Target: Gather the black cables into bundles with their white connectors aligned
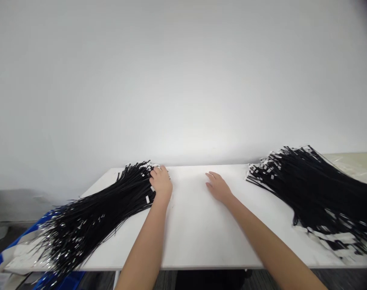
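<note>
Black cords (110, 203) under left grip (161, 181)

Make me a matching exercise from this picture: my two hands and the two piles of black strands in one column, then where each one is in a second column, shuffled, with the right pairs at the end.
Column one
1. Left hand
2. Right hand
3. Left pile of black strands
4. Right pile of black strands

Column two
a. Juts past the front edge of the white tabletop
b. Runs out of the picture at the right side
c. Over the tabletop, apart from both piles
d. At the far end of one pile

Right pairs
1-d, 2-c, 3-a, 4-b
</note>
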`<action>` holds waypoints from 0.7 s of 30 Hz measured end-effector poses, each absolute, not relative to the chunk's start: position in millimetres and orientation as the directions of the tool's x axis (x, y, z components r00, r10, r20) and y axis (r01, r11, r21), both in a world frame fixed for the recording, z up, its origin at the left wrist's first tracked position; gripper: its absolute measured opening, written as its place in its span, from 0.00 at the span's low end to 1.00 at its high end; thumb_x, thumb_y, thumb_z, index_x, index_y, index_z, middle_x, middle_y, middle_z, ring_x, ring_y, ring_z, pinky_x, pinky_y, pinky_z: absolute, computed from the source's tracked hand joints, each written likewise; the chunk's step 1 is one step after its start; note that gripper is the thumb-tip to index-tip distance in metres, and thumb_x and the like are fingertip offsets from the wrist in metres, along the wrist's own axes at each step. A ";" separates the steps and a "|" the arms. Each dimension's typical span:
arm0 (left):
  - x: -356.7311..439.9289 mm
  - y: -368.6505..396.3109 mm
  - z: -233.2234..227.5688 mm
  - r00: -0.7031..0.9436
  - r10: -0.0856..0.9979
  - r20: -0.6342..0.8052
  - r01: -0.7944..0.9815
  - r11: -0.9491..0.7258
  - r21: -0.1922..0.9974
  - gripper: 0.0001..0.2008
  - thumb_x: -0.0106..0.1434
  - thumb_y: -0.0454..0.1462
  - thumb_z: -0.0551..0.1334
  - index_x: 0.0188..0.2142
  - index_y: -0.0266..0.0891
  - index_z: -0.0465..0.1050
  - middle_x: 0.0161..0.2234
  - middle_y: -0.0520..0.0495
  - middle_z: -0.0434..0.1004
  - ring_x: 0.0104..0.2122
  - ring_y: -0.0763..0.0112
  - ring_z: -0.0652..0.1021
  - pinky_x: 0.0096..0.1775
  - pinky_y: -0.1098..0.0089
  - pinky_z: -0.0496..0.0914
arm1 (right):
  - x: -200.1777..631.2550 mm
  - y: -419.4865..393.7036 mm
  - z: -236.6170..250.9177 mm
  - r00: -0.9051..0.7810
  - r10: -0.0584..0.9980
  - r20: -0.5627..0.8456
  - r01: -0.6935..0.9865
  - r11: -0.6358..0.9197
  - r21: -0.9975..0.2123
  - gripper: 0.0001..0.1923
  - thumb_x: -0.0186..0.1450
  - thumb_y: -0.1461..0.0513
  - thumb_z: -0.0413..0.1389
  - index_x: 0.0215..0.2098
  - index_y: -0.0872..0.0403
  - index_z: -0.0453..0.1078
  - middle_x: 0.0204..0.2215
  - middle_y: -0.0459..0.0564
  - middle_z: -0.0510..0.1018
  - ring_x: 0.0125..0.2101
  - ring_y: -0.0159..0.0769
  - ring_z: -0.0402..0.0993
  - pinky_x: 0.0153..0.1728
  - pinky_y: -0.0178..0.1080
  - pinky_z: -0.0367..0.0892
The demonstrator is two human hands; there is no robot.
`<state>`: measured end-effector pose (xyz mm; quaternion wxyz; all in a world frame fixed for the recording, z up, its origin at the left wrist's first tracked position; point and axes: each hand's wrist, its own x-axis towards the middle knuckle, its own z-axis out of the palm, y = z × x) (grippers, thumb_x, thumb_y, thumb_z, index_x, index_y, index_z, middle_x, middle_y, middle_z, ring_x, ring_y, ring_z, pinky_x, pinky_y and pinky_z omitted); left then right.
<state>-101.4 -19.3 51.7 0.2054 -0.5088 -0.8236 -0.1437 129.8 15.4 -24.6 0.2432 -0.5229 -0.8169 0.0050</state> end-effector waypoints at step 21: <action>-162.3 -14.4 47.1 -0.544 0.558 0.627 0.812 0.539 0.225 0.15 0.59 0.34 0.48 0.43 0.31 0.66 0.43 0.33 0.65 0.43 0.52 0.65 0.43 0.53 0.55 | 131.7 10.9 -29.1 -0.223 0.910 0.350 0.878 0.344 -0.333 0.23 0.62 0.59 0.43 0.55 0.56 0.56 0.50 0.55 0.64 0.50 0.45 0.58 0.50 0.43 0.57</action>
